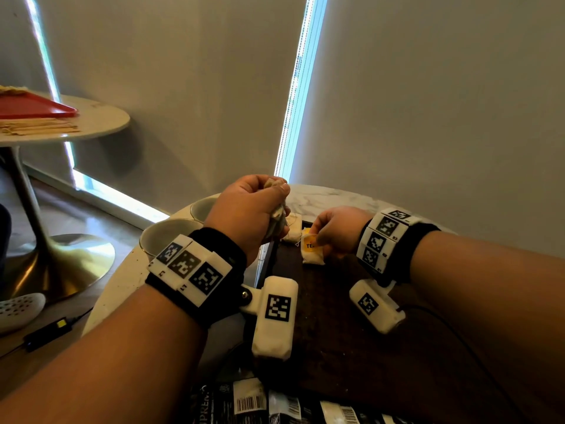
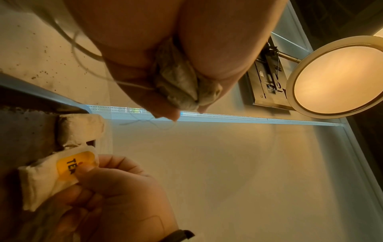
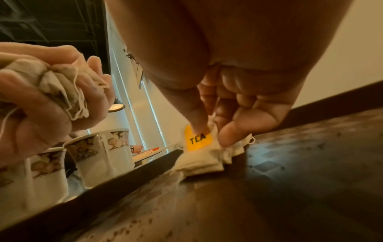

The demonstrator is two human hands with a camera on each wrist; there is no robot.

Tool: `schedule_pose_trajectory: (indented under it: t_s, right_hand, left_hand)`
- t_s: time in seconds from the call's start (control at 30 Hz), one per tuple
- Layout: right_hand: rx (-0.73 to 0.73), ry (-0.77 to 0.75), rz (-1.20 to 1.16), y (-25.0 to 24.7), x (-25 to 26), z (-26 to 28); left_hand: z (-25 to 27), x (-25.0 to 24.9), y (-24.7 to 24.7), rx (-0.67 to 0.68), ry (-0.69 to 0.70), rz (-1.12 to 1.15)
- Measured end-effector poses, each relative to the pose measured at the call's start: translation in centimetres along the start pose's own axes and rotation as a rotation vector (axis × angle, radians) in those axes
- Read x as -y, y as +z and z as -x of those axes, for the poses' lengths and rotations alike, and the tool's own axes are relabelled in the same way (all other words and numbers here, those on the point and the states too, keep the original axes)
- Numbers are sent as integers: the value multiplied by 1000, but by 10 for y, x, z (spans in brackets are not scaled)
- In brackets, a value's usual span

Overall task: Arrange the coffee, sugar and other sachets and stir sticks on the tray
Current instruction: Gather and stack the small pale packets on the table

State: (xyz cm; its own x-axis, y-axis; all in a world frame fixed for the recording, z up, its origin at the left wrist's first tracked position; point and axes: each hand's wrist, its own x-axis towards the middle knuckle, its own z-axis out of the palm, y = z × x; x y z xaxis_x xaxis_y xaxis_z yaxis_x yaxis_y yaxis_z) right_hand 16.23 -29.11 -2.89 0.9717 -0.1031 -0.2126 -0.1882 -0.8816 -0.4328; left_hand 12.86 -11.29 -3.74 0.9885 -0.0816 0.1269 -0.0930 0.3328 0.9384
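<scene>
A dark wooden tray point(image 1: 330, 325) lies on the round marble table point(image 1: 330, 197). My left hand point(image 1: 253, 209) is raised over the tray's far left corner and grips a crumpled bunch of tea bags point(image 2: 182, 85), with loose strings hanging from it. My right hand point(image 1: 333, 228) pinches the yellow "TEA" tag point(image 3: 197, 139) on a white tea bag point(image 1: 313, 255) that lies in the tray's far corner. Another tea bag point(image 1: 292, 231) rests on the tray's far rim just beyond. Black sachets with barcodes point(image 1: 250, 402) lie at the tray's near edge.
Two white floral cups point(image 3: 103, 155) stand on the table left of the tray point(image 3: 124, 185). Tea crumbs speckle the tray floor. A second round table point(image 1: 91, 117) at the back left carries a red tray point(image 1: 33, 108) and wooden sticks point(image 1: 39, 128). Window blinds rise behind.
</scene>
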Motion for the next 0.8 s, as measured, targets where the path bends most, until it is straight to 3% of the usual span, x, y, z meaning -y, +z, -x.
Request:
schedule_pose_trajectory:
  t_s: [0.33,0.57,0.7,0.8]
  right_hand:
    - [-18,73,17,-1,-3,2]
    - [-153,-56,-4,-9,-3,13]
    - [46,-101,107,-6,1,31]
    - [107,-102,272,-1,4,37]
  left_hand:
    - [-1,0,-1,-4,-10,-9]
    - [0,0,-1,-5,-16,-8]
    - [0,1,-1,-8,-13,-20]
    - [1,1,-1,-5,-15,-19]
